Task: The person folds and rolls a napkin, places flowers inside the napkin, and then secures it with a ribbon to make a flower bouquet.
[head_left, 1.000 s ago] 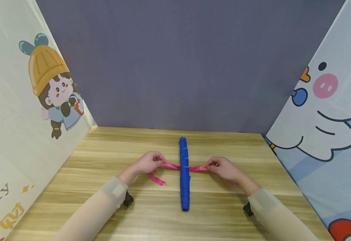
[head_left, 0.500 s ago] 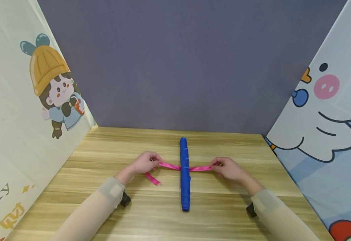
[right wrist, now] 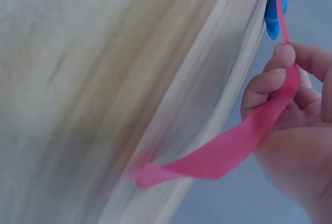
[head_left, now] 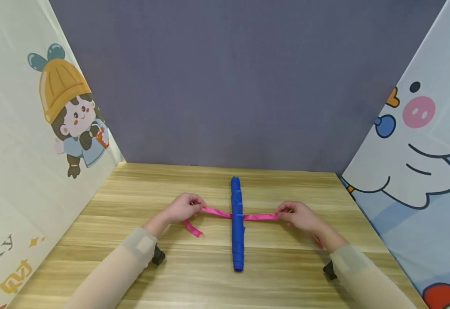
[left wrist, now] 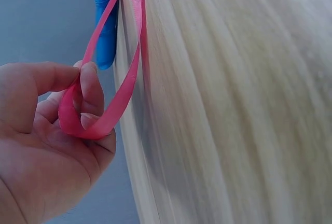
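Note:
A long blue roll, seemingly of cloth (head_left: pixel 238 240), lies on the wooden table, pointing away from me. A pink ribbon (head_left: pixel 257 217) crosses it at mid-length and disappears beneath it, coming out on both sides. To the left of the roll, my left hand (head_left: pixel 184 207) pinches the ribbon between thumb and fingertips. From that pinch a loose tail of ribbon (left wrist: pixel 120 99) loops across the palm. On the other side my right hand (head_left: pixel 298 214) pinches the ribbon too, and its free end (right wrist: pixel 223 154) hangs down past the fingers. Both stretches between hands and roll look nearly straight.
The wood-grain table (head_left: pixel 163 180) ends at a grey panel (head_left: pixel 232 86) at the back. Printed cartoon panels stand at the left (head_left: pixel 8 128) and right (head_left: pixel 422 171). A dark wrist camera (head_left: pixel 158 255) sits under the left cuff, another (head_left: pixel 329 271) under the right.
My hands have drawn apart, the left one leftward and the right one rightward, each keeping its pinch. More ribbon now shows on either side of the blue roll, which stays in place.

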`<move>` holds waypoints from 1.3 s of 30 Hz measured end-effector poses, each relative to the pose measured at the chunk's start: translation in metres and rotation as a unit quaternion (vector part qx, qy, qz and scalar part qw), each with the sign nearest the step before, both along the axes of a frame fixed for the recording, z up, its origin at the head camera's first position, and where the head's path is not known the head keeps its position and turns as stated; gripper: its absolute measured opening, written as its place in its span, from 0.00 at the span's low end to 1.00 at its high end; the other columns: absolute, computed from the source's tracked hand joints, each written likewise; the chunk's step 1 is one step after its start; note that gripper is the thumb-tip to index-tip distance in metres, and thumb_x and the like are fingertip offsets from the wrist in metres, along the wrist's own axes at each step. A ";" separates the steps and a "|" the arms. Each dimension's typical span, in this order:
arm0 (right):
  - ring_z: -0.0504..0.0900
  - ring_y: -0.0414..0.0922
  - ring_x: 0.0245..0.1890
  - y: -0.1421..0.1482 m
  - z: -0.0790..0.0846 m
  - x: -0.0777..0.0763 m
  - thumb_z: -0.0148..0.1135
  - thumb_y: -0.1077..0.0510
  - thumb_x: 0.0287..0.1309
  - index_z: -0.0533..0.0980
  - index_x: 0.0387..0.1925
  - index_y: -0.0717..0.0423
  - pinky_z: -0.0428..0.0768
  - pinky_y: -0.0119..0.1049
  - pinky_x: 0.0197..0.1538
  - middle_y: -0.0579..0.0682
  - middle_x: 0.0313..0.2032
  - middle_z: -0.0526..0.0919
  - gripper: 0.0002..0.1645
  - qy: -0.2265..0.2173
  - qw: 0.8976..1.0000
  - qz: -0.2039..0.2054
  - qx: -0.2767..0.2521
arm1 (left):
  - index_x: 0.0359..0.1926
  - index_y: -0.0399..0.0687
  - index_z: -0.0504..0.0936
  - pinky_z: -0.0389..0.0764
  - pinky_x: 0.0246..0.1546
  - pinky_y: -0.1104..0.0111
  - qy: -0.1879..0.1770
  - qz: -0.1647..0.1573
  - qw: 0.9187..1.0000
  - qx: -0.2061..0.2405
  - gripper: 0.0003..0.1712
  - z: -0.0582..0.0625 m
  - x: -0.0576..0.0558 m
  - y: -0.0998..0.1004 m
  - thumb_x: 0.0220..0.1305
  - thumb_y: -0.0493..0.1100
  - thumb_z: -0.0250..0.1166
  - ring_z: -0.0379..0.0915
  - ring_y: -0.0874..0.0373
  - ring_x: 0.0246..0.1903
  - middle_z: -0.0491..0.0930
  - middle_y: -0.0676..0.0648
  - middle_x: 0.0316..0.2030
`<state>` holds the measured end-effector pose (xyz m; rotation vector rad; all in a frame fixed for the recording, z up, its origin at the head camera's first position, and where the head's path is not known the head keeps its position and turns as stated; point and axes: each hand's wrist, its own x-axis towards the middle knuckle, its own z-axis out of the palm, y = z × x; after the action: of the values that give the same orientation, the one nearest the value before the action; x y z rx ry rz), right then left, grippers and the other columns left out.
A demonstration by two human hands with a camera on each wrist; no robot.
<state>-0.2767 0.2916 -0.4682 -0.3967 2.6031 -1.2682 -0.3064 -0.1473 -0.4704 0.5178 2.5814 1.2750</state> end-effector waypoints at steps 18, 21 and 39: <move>0.85 0.53 0.41 0.021 0.010 0.001 0.63 0.58 0.78 0.84 0.54 0.61 0.88 0.43 0.44 0.63 0.46 0.87 0.12 -0.019 1.000 0.009 -0.018 | 0.51 0.42 0.90 0.85 0.39 0.64 -0.012 -0.014 1.000 0.019 0.10 0.005 0.001 -0.013 0.76 0.39 0.65 0.83 0.53 0.35 0.87 0.44 0.39; 0.83 0.51 0.37 0.022 0.011 -0.001 0.63 0.59 0.79 0.84 0.54 0.62 0.88 0.43 0.43 0.62 0.42 0.85 0.12 -0.016 1.000 0.008 -0.017 | 0.51 0.43 0.91 0.84 0.40 0.64 -0.003 -0.018 1.000 0.019 0.10 0.008 0.000 -0.018 0.75 0.39 0.66 0.83 0.51 0.36 0.87 0.43 0.39; 0.78 0.49 0.28 0.017 0.037 -0.005 0.63 0.56 0.80 0.85 0.56 0.61 0.78 0.39 0.29 0.57 0.32 0.82 0.14 0.012 1.000 -0.016 -0.006 | 0.52 0.42 0.91 0.74 0.31 0.71 0.001 -0.022 0.999 0.039 0.10 0.027 -0.001 -0.039 0.75 0.37 0.67 0.73 0.56 0.31 0.86 0.34 0.38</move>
<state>-0.2815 0.3083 -0.4314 -0.3770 2.6329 -1.2977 -0.3075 -0.1864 -0.4432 0.5877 2.5156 1.3641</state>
